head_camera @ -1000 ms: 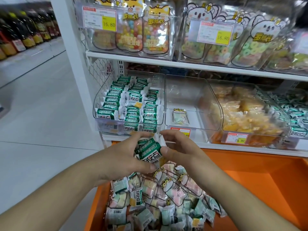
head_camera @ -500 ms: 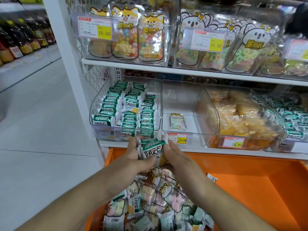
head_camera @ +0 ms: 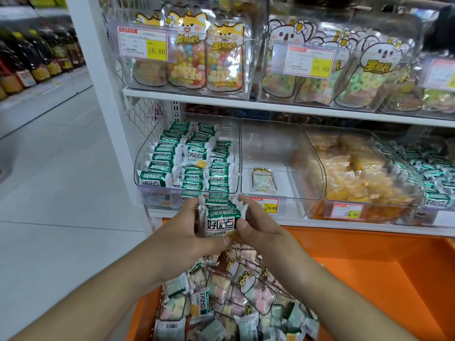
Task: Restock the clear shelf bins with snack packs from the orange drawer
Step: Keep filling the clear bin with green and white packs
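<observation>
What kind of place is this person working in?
Most likely a shop's snack aisle. Clear shelf bins of wrapped snacks carry price tags, candy bags fill the shelf above, and bottles line another shelf across the aisle.

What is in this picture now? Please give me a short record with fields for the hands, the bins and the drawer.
left hand: grips the stack of green-white packs
right hand: grips the same stack
left bin: rows of green-white packs
middle bin: one small pastel pack
next bin to the right: yellow packs
orange drawer: open, heap of mixed packs at its left side
</observation>
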Demonstrator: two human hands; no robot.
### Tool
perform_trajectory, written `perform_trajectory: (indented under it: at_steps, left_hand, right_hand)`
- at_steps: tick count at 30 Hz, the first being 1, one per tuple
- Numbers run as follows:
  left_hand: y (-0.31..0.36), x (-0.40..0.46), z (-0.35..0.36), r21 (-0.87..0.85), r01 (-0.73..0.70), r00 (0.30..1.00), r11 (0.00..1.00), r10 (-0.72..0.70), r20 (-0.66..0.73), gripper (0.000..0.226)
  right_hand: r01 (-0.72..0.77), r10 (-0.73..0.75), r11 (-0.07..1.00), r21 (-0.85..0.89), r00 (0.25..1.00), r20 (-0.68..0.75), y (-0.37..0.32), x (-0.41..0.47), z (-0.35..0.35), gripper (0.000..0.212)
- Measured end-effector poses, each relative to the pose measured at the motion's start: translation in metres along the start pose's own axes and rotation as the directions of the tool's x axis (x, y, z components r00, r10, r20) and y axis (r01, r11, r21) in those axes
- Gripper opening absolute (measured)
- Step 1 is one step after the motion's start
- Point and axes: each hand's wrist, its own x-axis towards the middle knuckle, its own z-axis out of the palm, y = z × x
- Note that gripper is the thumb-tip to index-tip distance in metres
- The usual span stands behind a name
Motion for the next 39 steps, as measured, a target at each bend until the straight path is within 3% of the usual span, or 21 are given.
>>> perform_trajectory:
  at_steps: [4, 9, 11, 14, 18, 22, 23, 26, 32, 39]
  left_hand:
    - [0.006, 0.0, -0.007, 0.065, -0.05, 0.999, 0.997, 0.051, -0.016, 0.079]
    - [0.005, 0.002, -0.017, 0.142, -0.091, 0.996, 0.986, 0.09, 0.013, 0.099]
    - [0.006, 0.007, -0.024, 0.141, -0.111, 0.992, 0.984, 0.101, 0.08, 0.092]
    - [0.014, 0.015, -0.036, 0.17, -0.146, 0.983, 0.975, 0.123, 0.139, 0.08]
    - [0.025, 0.03, -0.054, 0.241, -0.189, 0.982, 0.952, 0.187, 0.032, 0.08]
    - [0.025, 0.045, -0.075, 0.342, -0.167, 0.97, 0.925, 0.216, -0.111, 0.082]
    - [0.023, 0.049, -0.08, 0.374, -0.163, 0.962, 0.913, 0.232, -0.146, 0.075]
    - [0.008, 0.061, -0.095, 0.53, -0.095, 0.93, 0.843, 0.266, -0.255, 0.084]
    - [-0.018, 0.077, -0.1, 0.647, -0.042, 0.927, 0.761, 0.271, -0.258, 0.072]
    - [-0.024, 0.085, -0.098, 0.705, -0.053, 0.903, 0.707, 0.336, -0.269, 0.065]
  right_hand:
    - [0.076, -0.075, 0.992, -0.103, 0.997, 0.016, -0.01, 0.001, -0.01, 0.062]
    - [0.143, -0.143, 0.898, -0.416, 0.989, 0.03, -0.023, -0.001, -0.009, 0.082]
    - [0.179, -0.195, 0.864, -0.47, 0.981, 0.015, -0.03, 0.002, -0.008, 0.075]
    - [0.135, -0.151, 0.884, -0.448, 0.989, -0.001, -0.044, 0.012, -0.008, 0.072]
    - [0.176, -0.213, 0.81, -0.559, 0.977, -0.001, -0.068, 0.046, 0.001, 0.072]
    - [0.14, -0.186, 0.794, -0.591, 0.983, -0.016, -0.088, 0.094, 0.01, 0.057]
    - [0.123, -0.177, 0.782, -0.611, 0.984, -0.029, -0.091, 0.106, 0.013, 0.058]
    - [0.054, -0.142, 0.725, -0.686, 0.987, -0.072, -0.092, 0.139, 0.018, 0.083]
    - [0.01, -0.1, 0.547, -0.837, 0.994, -0.054, -0.086, 0.182, 0.021, 0.102]
    - [-0.023, -0.066, 0.547, -0.837, 0.995, -0.07, -0.07, 0.198, 0.029, 0.095]
